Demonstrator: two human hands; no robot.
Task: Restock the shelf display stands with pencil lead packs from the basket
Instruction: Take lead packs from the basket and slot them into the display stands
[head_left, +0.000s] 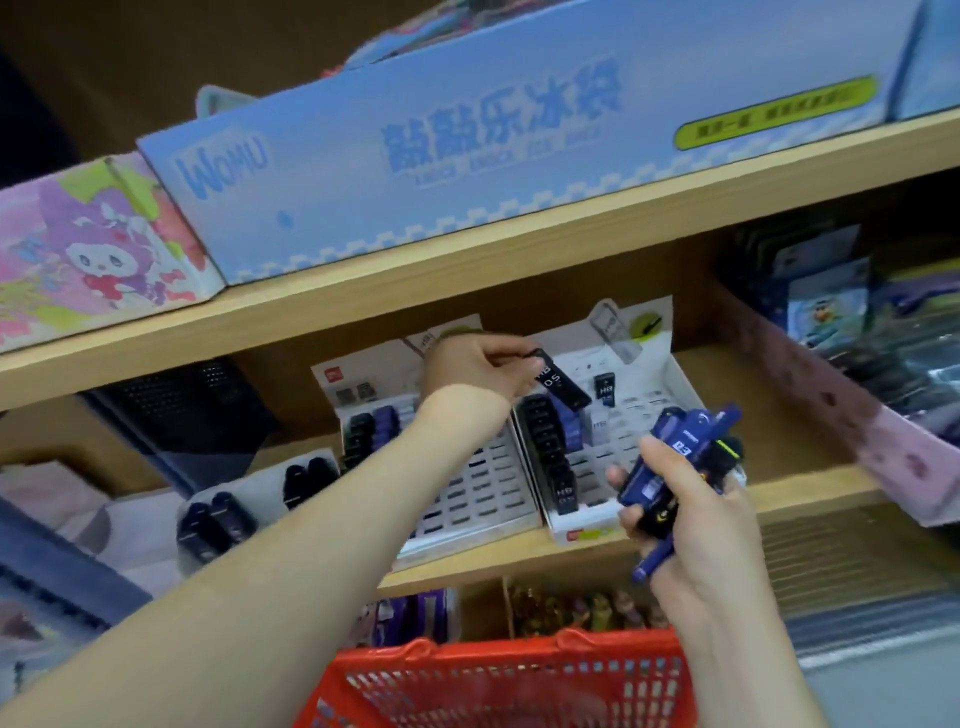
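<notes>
Your left hand (475, 371) is raised to the middle shelf and pinches one slim black lead pack (563, 387) by its top end between thumb and fingertips. The pack is a flat, hard-edged rectangle with white "0.5" print. It hangs tilted over the upper left corner of the right display stand (631, 410), not seated in any slot.

Your right hand (691, 514) is curled round a bundle of blue packs (670, 457). They are glossy, narrow and stacked together, and their ends fan out above and below your fist. The bundle sits just in front of the right stand's lower right corner.

Both stands are white card trays, sloped back and cut with a grid of small rectangular slots. The right one carries a column of black packs (550, 447) down its left edge, with a few more near the top. The left display stand (483, 483) holds some dark and blue packs at its upper left, and your left forearm crosses it.

The stands rest side by side on a pale wooden shelf (810, 488) with a smooth, squared front edge. The red basket (467, 662), of moulded plastic mesh with a thick rim, sits below your hands at the bottom of the view. What it holds is too blurred to tell.

On the shelf above lie a long light-blue cardboard box (467, 156) and, to its left, a pink box (93, 249) printed with a cartoon figure.
</notes>
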